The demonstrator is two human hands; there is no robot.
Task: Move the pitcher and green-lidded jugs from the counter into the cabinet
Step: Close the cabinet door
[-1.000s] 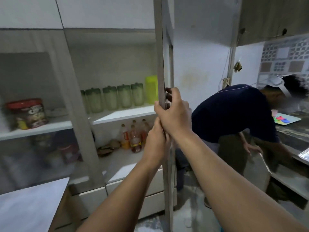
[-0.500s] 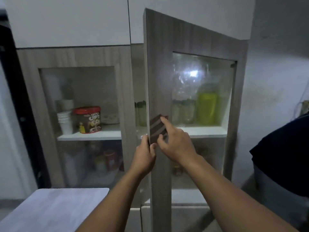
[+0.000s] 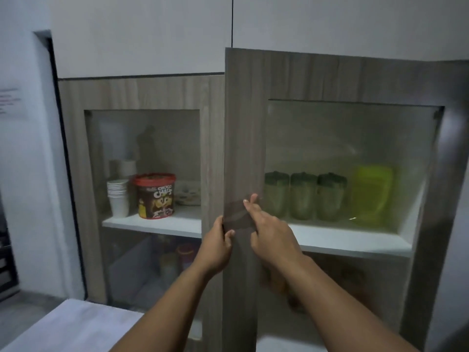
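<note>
Three green-lidded jugs (image 3: 303,195) stand in a row on the white cabinet shelf (image 3: 355,241), seen through the glass of the right cabinet door (image 3: 241,138). A yellow-green pitcher (image 3: 371,195) stands to their right on the same shelf. The door is nearly shut, its left edge slightly ajar. My left hand (image 3: 218,241) pinches the door's left edge at a brown tape strip (image 3: 237,215). My right hand (image 3: 269,229) presses fingers on the same strip from the front.
Behind the left glass door (image 3: 142,199) sit stacked paper cups (image 3: 117,196) and a red-lidded Choco Chips tub (image 3: 155,195). Bottles show dimly on the lower shelf. A pale table corner (image 3: 76,326) lies at bottom left. A dark doorway edge runs down the left.
The door has swung from wide open to nearly shut, both hands staying on its edge. My view turned left; the bending person on the right is out of sight.
</note>
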